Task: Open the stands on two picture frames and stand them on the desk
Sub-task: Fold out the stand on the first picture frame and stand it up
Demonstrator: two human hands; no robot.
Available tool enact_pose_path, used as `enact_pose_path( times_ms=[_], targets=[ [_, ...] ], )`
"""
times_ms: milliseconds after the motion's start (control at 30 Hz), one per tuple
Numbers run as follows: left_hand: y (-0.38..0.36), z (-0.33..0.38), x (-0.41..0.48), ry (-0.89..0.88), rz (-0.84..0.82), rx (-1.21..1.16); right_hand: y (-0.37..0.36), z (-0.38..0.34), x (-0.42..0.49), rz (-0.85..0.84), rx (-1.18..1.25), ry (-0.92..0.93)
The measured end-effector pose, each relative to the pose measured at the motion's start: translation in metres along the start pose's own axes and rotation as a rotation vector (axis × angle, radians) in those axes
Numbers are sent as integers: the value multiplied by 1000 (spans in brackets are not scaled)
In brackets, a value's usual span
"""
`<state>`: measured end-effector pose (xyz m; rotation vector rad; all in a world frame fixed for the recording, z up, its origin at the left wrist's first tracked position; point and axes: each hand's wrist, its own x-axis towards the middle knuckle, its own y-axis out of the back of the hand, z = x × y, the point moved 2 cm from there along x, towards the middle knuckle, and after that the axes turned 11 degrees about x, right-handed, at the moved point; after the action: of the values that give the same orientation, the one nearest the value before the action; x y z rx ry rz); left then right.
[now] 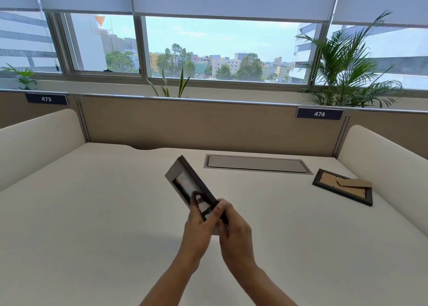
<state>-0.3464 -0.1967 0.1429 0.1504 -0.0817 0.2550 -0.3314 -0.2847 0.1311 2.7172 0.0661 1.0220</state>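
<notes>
Both my hands hold a dark picture frame [185, 180] tilted in the air above the middle of the white desk [92, 213]. My left hand [199, 231] grips its near end from the left, thumb across the glass side. On the right, my right hand [236, 234] clasps the same end. Whether this frame's stand is out is hidden. A second dark picture frame [333, 189] lies face down at the desk's right, its brown cardboard stand [355, 182] lifted a little off the back.
A grey cable hatch [257, 164] is set flush into the desk behind the frames. Cream side dividers [389, 166] flank the desk, with a beige back partition [196, 125] bearing labels 473 and 474. Potted plants stand along the windowsill.
</notes>
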Motion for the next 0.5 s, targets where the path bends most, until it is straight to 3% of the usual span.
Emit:
enact_pose_path(
  times_ms=[167,300,500],
  targets=[
    [5,2,13,43,46,-130,-11,2,8,-117,-99,103],
    [15,2,25,40,115,-190,-17,6,14,-288,-38,138],
    [32,-3,35,23,171,-221,-15,19,27,-451,32,41]
  ],
)
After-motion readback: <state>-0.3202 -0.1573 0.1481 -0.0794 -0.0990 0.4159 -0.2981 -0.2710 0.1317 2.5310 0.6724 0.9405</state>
